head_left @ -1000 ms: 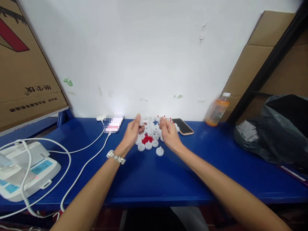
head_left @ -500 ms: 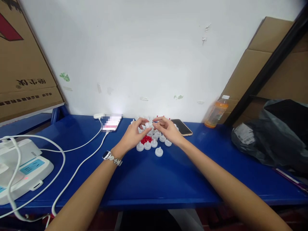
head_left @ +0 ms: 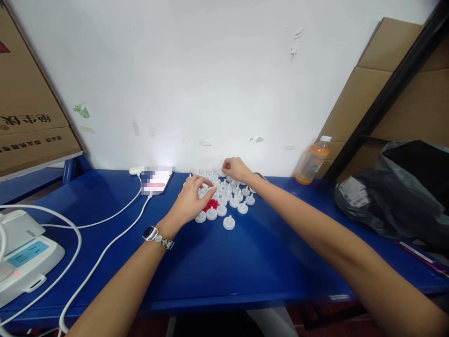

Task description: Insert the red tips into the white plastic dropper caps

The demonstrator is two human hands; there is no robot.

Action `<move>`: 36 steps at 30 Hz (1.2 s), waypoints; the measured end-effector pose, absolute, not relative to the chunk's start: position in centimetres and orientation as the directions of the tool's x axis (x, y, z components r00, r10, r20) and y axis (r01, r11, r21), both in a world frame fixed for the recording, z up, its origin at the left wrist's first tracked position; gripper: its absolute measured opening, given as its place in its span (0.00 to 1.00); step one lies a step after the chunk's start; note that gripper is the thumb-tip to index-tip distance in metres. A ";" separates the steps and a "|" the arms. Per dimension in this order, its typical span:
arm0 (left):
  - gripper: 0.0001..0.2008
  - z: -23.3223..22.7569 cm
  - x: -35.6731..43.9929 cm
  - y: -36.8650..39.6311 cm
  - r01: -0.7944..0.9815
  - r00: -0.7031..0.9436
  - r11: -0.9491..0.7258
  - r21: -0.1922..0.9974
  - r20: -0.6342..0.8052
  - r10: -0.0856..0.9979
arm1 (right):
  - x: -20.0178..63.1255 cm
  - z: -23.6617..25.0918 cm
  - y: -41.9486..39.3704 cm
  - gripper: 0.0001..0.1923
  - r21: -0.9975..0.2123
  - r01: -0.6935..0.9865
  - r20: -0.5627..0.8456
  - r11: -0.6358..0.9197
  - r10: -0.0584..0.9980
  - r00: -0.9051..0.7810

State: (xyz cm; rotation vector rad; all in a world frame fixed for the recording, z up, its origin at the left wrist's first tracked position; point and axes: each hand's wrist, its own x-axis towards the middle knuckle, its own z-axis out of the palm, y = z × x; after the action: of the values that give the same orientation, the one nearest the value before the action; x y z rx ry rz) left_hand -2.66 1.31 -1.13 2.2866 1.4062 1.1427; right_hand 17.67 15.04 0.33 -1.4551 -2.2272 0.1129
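Note:
A cluster of white, round screw caps with narrow upright spouts (head_left: 234, 201) stands on the blue table. Small red pieces (head_left: 211, 205) lie in a heap among them, partly covered by my left hand. My left hand (head_left: 194, 195) hovers over the left side of the cluster, thumb and fingers curved but apart. At the back of the cluster, close to the wall, my right hand (head_left: 236, 169) has its fingers curled together in a pinch; what they hold is hidden. One white cap (head_left: 229, 223) stands by itself in front of the others.
A lit phone (head_left: 157, 181) on a white cable lies left of the caps. A power strip (head_left: 31, 262) sits far left. An orange drink bottle (head_left: 313, 161) and a dark plastic bag (head_left: 379, 196) stand to the right. Another phone (head_left: 260, 176) is mostly hidden behind my right arm.
My hands were together over the cluster around a white cap. Since then they have parted: the right has moved back toward the wall, while the left stays over the caps.

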 end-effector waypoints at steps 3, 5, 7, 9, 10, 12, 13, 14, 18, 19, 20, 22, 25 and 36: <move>0.12 -1.2 -2.6 1.3 0.670 0.256 -0.521 0.529 0.495 0.830 | 16.7 -0.3 15.9 0.06 -0.278 0.861 0.275 0.425 0.894 -0.353; 0.12 -1.2 -2.6 1.3 0.673 0.264 -0.525 0.521 0.493 0.829 | 16.4 -0.3 16.3 0.05 -0.262 0.872 0.241 0.414 0.903 -0.357; 0.12 -1.3 -2.5 1.3 0.671 0.269 -0.530 0.519 0.496 0.826 | 16.7 0.0 16.6 0.09 -0.249 0.887 0.235 0.389 0.913 -0.335; 0.12 -1.3 -2.5 1.3 0.668 0.271 -0.536 0.517 0.502 0.821 | 17.3 0.3 16.8 0.14 -0.233 0.910 0.254 0.342 0.925 -0.283; 0.12 -1.3 -2.5 1.3 0.667 0.272 -0.538 0.516 0.504 0.820 | 17.7 0.4 16.8 0.15 -0.220 0.924 0.263 0.313 0.931 -0.253; 0.12 -1.2 -2.5 1.2 0.666 0.276 -0.542 0.513 0.506 0.817 | 18.3 0.4 16.6 0.15 -0.186 0.946 0.264 0.264 0.941 -0.210; 0.12 -1.2 -2.4 1.2 0.664 0.279 -0.546 0.510 0.508 0.815 | 18.6 0.3 16.4 0.13 -0.169 0.953 0.257 0.249 0.945 -0.201; 0.12 -1.1 -2.4 1.2 0.662 0.283 -0.551 0.508 0.511 0.812 | 18.8 0.2 16.2 0.11 -0.157 0.958 0.249 0.242 0.948 -0.199; 0.11 -0.9 -2.3 1.0 0.651 0.297 -0.571 0.501 0.524 0.798 | 18.9 0.3 15.4 0.06 -0.170 0.953 0.257 0.250 0.945 -0.202; 0.11 -0.9 -2.3 0.9 0.651 0.294 -0.569 0.502 0.524 0.799 | 18.8 0.5 15.0 0.06 -0.177 0.952 0.270 0.251 0.942 -0.198; 0.11 -0.9 -2.3 0.9 0.651 0.287 -0.565 0.507 0.524 0.802 | 18.8 0.8 14.5 0.07 -0.201 0.946 0.291 0.254 0.938 -0.190; 0.12 -0.9 -2.2 0.8 0.646 0.263 -0.556 0.523 0.531 0.805 | 18.5 1.4 13.0 0.10 -0.337 0.897 0.349 0.287 0.923 -0.164; 0.19 -1.1 -1.9 0.6 0.611 0.245 -0.582 0.537 0.571 0.784 | 17.6 1.5 9.4 0.17 -0.679 0.619 0.420 0.394 0.901 -0.112; 0.15 0.2 -1.6 -0.2 0.494 0.348 -0.751 0.437 0.693 0.632 | 14.7 -1.8 2.8 0.28 -0.885 0.227 0.383 0.407 0.912 -0.144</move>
State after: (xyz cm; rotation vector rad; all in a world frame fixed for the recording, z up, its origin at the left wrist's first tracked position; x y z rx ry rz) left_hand -1.57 -0.23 0.18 2.4511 1.0328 1.3663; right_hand 14.74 2.84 -1.77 -1.0221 -1.6300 0.8301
